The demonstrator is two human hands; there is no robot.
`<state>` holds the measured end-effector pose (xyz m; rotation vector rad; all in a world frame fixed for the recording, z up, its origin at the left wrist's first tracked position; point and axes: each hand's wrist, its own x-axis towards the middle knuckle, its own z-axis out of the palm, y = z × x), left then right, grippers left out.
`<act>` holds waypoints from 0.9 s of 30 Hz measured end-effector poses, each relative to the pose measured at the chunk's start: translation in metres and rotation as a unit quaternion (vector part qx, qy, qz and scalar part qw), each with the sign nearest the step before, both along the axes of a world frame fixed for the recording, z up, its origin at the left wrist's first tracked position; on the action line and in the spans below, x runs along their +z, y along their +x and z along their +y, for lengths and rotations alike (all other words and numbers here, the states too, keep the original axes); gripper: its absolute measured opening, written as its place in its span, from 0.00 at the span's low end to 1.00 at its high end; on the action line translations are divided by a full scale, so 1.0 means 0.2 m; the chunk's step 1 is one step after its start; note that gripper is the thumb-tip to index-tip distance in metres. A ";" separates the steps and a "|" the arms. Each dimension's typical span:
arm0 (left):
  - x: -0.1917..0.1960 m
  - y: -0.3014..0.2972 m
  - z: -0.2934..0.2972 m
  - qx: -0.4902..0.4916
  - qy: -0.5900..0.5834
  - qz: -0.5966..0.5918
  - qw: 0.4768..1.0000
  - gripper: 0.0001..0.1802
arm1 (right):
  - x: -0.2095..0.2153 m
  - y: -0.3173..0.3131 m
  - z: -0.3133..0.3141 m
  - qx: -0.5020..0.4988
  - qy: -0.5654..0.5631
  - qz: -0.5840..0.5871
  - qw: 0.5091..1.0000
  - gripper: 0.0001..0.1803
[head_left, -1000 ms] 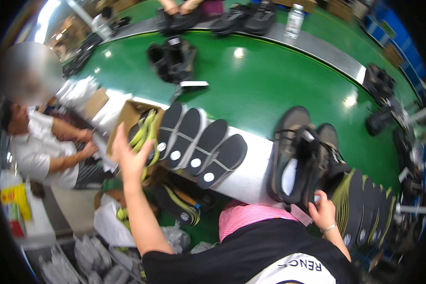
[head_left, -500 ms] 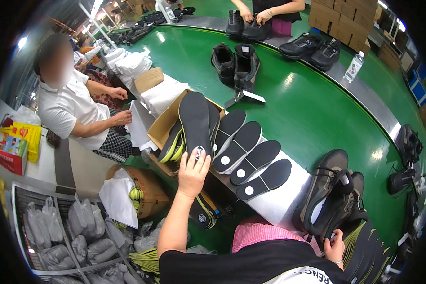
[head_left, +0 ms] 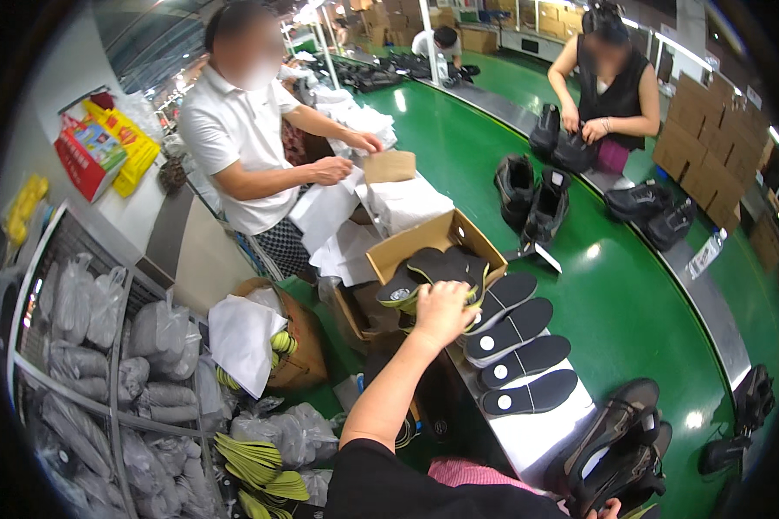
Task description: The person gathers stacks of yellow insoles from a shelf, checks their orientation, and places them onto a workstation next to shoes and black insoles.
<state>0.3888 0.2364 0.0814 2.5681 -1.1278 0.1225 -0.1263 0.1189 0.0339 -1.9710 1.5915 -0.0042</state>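
Observation:
My left hand (head_left: 446, 313) reaches over an open cardboard box (head_left: 426, 235), its fingers curled over the near ends of black insoles with yellow-green edges (head_left: 441, 264). How many it grips is hidden. Right of the box, several black insoles (head_left: 528, 362) with round white stickers lie in a row along the metal bench edge (head_left: 541, 428). At the lower right, a pair of dark brown-grey shoes (head_left: 610, 437) rests close to me. My right hand (head_left: 606, 509), partly cut off by the lower edge, has its fingers closed at the near end of one shoe.
A person in white (head_left: 247, 143) handles paper across at the left; another person (head_left: 610, 95) works on black shoes (head_left: 571, 149) at the far side. More shoes (head_left: 545, 208) and a bottle (head_left: 708, 253) stand around the green table (head_left: 632, 294). A wire rack (head_left: 117, 381) holds bagged items.
My view has swung left and up. The long insole that rose from under my left hand now no longer stands out; that hand is lower over the box's insoles. My right hand stays by the shoes.

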 end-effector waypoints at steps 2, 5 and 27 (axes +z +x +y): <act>-0.03 -0.07 0.06 -0.018 -0.076 -0.050 0.996 0.27 | 0.02 0.03 -0.01 0.005 0.004 0.008 1.000 0.26; -0.03 -0.24 0.23 0.006 -0.162 -0.097 0.982 0.27 | 0.09 0.08 0.05 0.010 -0.004 0.003 1.000 0.25; -0.69 -1.99 1.53 0.219 -0.009 0.459 0.861 0.24 | -0.01 -0.11 -0.04 0.353 -0.271 -0.037 0.894 0.16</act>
